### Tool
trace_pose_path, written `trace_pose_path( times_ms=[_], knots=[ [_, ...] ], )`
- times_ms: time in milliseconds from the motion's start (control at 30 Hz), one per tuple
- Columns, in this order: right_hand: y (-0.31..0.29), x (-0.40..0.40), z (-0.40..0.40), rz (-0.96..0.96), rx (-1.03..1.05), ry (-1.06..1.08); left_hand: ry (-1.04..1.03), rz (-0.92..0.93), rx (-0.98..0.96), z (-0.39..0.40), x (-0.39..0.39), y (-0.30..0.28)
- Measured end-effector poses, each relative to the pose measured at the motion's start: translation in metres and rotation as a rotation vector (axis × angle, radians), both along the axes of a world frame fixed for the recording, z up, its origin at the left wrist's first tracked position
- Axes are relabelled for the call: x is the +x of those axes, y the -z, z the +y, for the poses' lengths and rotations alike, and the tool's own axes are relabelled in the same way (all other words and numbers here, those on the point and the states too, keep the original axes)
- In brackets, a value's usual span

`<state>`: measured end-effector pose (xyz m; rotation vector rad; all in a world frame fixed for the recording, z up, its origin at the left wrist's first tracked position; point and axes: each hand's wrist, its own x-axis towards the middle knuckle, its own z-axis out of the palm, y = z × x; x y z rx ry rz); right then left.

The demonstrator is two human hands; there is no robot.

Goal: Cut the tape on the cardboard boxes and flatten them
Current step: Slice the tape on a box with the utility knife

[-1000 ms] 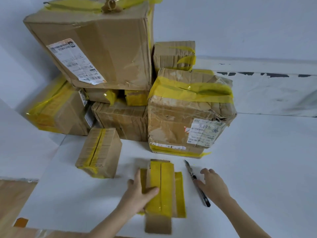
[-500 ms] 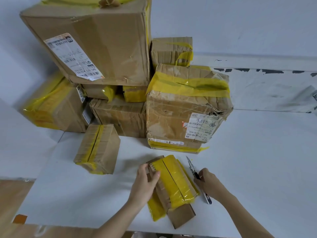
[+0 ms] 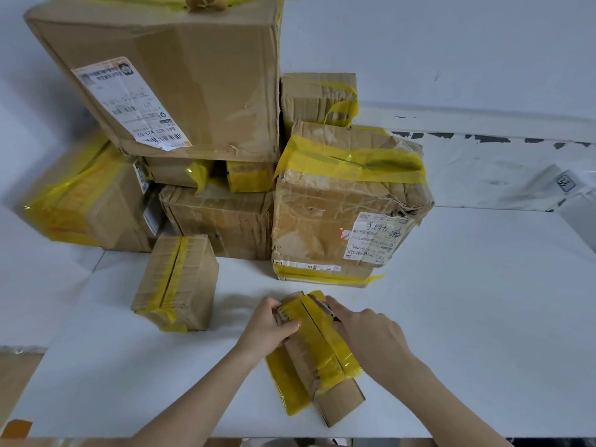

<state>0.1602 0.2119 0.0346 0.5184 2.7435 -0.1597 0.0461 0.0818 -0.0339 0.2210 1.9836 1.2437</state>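
A small flat cardboard box (image 3: 317, 348), wrapped in yellow tape with a seam along its top, lies tilted on the white table (image 3: 467, 317) in front of me. My left hand (image 3: 267, 327) grips its far left corner, thumb on top. My right hand (image 3: 371, 337) holds a utility knife (image 3: 329, 310) against the far right edge of the box. Only a short piece of the blade and dark handle shows past the fingers.
Another small taped box (image 3: 177, 285) stands to the left. Behind are stacked boxes: a crumpled one with a label (image 3: 342, 204), a large one on top (image 3: 180, 79), and several lower ones. The table edge runs close to me.
My right hand has picked the knife up off the table and brought it to the far end of the box. My left hand has turned the box and now grips its corner.
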Motion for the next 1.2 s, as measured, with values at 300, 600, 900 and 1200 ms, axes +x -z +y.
trace_pose_path(
  times_ms=[300, 600, 900, 1200],
  knots=[
    [0.011, -0.007, -0.007, 0.021, 0.036, -0.007, 0.011, 0.029, -0.036, 0.000, -0.001, 0.004],
    [0.008, -0.010, -0.020, -0.039, 0.116, -0.033, 0.031, 0.034, -0.036, 0.000, -0.002, 0.004],
    [0.000, 0.000, -0.029, -0.132, 0.190, -0.037, 0.110, 0.046, -0.070, 0.001, -0.006, 0.005],
    [-0.017, 0.021, -0.032, -0.256, 0.152, -0.090, 0.144, 0.099, -0.051, 0.001, -0.005, 0.005]
  ],
)
